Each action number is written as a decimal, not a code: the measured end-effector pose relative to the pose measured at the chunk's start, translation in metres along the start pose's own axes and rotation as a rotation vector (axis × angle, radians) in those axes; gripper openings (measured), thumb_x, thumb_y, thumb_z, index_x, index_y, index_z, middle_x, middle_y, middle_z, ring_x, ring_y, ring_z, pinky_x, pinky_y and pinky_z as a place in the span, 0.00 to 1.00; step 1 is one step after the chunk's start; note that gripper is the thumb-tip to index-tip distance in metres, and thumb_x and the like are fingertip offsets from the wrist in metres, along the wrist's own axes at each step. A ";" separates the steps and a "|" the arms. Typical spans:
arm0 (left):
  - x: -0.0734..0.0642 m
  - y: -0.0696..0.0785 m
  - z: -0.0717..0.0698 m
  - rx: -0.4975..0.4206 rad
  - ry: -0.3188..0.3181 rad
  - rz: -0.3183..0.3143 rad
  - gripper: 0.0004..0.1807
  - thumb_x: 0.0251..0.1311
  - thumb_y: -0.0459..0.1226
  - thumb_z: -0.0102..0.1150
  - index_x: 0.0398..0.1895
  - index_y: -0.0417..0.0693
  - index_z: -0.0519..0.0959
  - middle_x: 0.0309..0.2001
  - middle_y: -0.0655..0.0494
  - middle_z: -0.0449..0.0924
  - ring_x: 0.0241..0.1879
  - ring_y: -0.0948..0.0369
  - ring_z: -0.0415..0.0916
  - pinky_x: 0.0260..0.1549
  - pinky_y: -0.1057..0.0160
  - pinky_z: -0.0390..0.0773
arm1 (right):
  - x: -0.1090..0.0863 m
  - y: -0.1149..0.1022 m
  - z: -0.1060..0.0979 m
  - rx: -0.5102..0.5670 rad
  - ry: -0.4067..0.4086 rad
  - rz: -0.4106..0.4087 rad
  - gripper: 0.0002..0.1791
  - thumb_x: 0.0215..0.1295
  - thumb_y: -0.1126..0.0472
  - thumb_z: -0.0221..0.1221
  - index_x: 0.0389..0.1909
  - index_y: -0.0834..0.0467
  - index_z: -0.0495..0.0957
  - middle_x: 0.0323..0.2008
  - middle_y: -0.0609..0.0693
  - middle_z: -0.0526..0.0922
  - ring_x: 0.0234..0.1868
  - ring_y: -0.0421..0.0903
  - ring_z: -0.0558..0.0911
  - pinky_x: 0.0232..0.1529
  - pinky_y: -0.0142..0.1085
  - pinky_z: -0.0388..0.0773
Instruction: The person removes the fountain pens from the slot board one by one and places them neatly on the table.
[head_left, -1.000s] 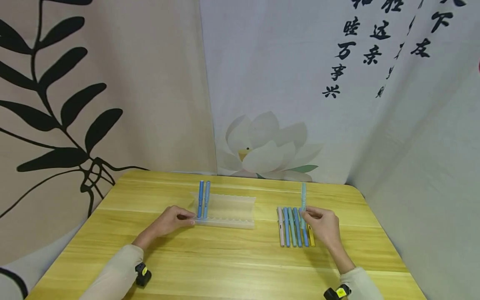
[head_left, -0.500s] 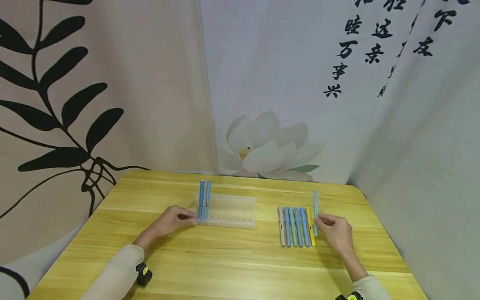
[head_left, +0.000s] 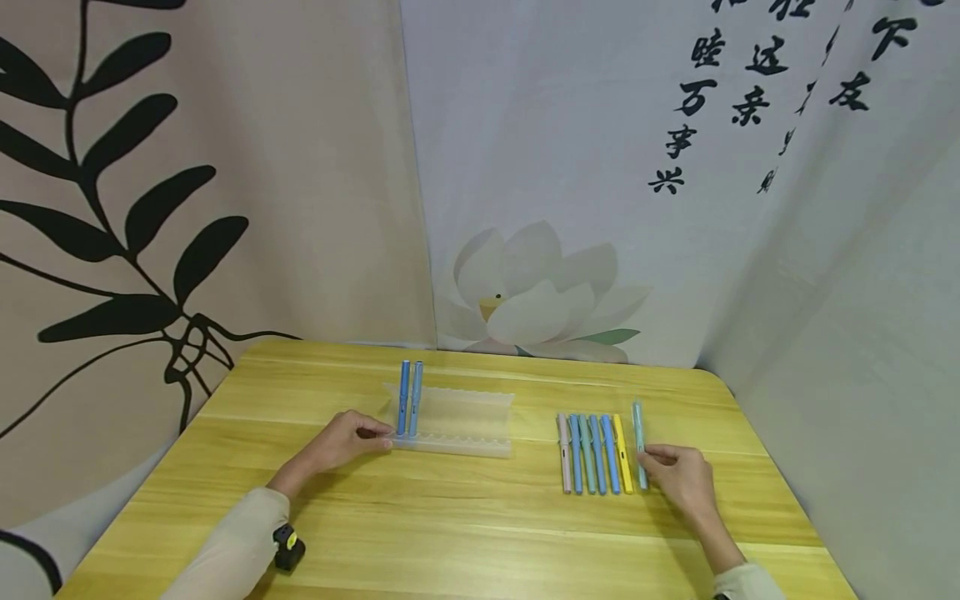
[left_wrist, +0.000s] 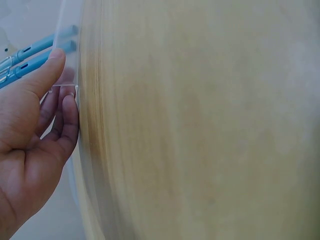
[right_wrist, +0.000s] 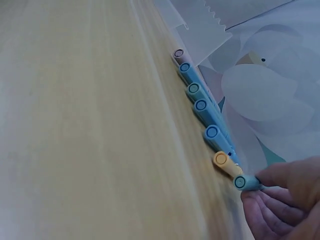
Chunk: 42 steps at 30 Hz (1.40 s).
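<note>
Head view: your left hand (head_left: 345, 440) pinches the left end of the clear rack (head_left: 465, 421), left of centre in the frame; two blue pens (head_left: 403, 400) sit at that end. Your right hand (head_left: 681, 479), right of centre, pinches one teal pen (head_left: 638, 425), just right of the row (head_left: 597, 454). Can't tell if its tip touches the table (head_left: 450, 533). Count: one rack, two pens in it, six in the row (one pink, three blue, one green, one yellow), one in your fingers; nine total. Left wrist view: thumb on the rack's corner at upper left, fingers curled below, a narrow grip; same two pens just above your thumb. Risk: rack looks thin and light, so a twist or pull here could skew it and slide those pens. Right wrist view: lower right, thumb and fingertips close on the teal pen near its end; the yellow one is its nearest neighbour, the other five run toward the top. Risk: swing your fingers left and you could knock the yellow pen and roll the row; a loose pinch could also let the round barrel turn.
</note>
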<state>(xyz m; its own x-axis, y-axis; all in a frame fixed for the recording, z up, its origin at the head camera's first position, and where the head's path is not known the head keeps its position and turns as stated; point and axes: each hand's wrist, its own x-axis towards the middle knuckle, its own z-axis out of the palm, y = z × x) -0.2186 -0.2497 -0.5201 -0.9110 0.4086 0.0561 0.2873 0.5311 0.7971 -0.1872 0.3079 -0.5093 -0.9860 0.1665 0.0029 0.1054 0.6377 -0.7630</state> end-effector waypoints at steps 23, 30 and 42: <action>0.001 -0.003 0.002 0.032 0.007 -0.022 0.17 0.67 0.44 0.67 0.51 0.41 0.87 0.47 0.50 0.88 0.42 0.63 0.82 0.40 0.66 0.81 | 0.003 0.008 0.003 -0.034 -0.033 -0.014 0.18 0.66 0.57 0.69 0.49 0.67 0.86 0.39 0.60 0.90 0.30 0.44 0.88 0.28 0.33 0.82; 0.000 -0.001 0.002 0.029 0.017 -0.021 0.17 0.67 0.43 0.67 0.51 0.40 0.87 0.47 0.49 0.88 0.42 0.64 0.82 0.40 0.67 0.81 | 0.003 0.006 0.003 -0.019 -0.034 -0.007 0.18 0.66 0.58 0.69 0.49 0.68 0.86 0.38 0.60 0.90 0.27 0.44 0.87 0.27 0.33 0.82; 0.000 -0.001 0.001 0.021 0.007 0.005 0.18 0.67 0.43 0.67 0.51 0.39 0.87 0.49 0.47 0.88 0.44 0.60 0.83 0.41 0.67 0.81 | 0.006 -0.012 -0.005 -0.096 0.040 -0.132 0.17 0.68 0.54 0.67 0.50 0.62 0.87 0.39 0.54 0.90 0.37 0.46 0.88 0.36 0.37 0.82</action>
<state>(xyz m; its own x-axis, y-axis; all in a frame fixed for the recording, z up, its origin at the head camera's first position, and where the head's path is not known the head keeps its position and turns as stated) -0.2186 -0.2496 -0.5209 -0.9115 0.4062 0.0645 0.2981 0.5444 0.7841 -0.1935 0.3050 -0.4962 -0.9864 0.1053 0.1259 -0.0105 0.7248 -0.6889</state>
